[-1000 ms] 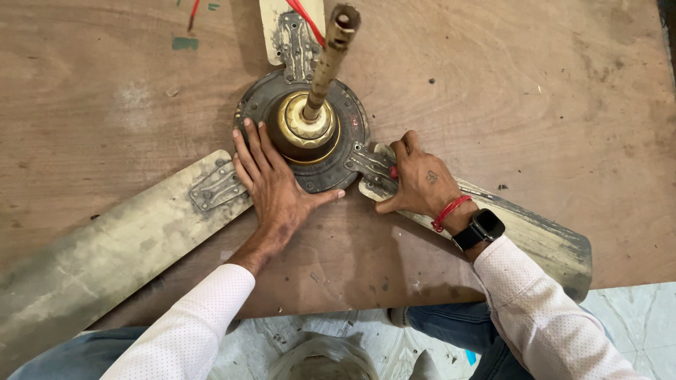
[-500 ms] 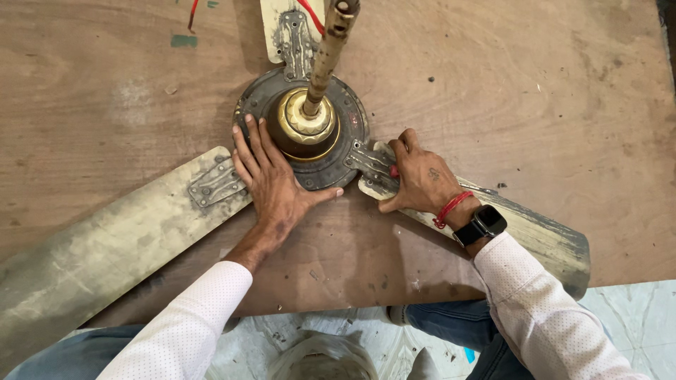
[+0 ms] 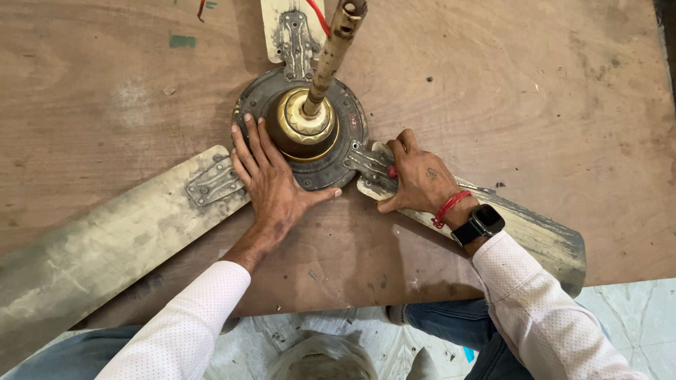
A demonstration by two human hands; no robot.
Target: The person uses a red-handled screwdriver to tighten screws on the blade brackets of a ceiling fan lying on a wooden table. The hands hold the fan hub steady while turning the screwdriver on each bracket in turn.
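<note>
Brass and dark metal make up the fan hub (image 3: 303, 134), which lies flat on the wooden surface (image 3: 528, 84) with its rod (image 3: 331, 56) rising from the brass cap toward the camera and leaning a little up and right; the rod's top is cut off by the frame's upper edge. Three blades spread from the hub: the left blade (image 3: 105, 246) runs down-left and out of frame, the right blade (image 3: 535, 236) runs down-right toward the surface's near edge, and the top blade (image 3: 292, 28) points up, mostly cut off. The left hand (image 3: 271, 179) lies open and flat, fingers spread over the hub's lower-left rim, thumb stretched right along its lower edge, heel resting on the surface. The right hand (image 3: 419, 179) is curled over the root of the right blade just beside its metal bracket (image 3: 366, 162), fingers bent and pressing down; whether something small is pinched beneath them cannot be told. A red thread and a dark watch (image 3: 479, 224) sit at that wrist. A red wire (image 3: 320, 17) crosses the top blade. Below the surface's edge, pale floor (image 3: 627, 309) and blue trousers show, partly hidden by white sleeves.
</note>
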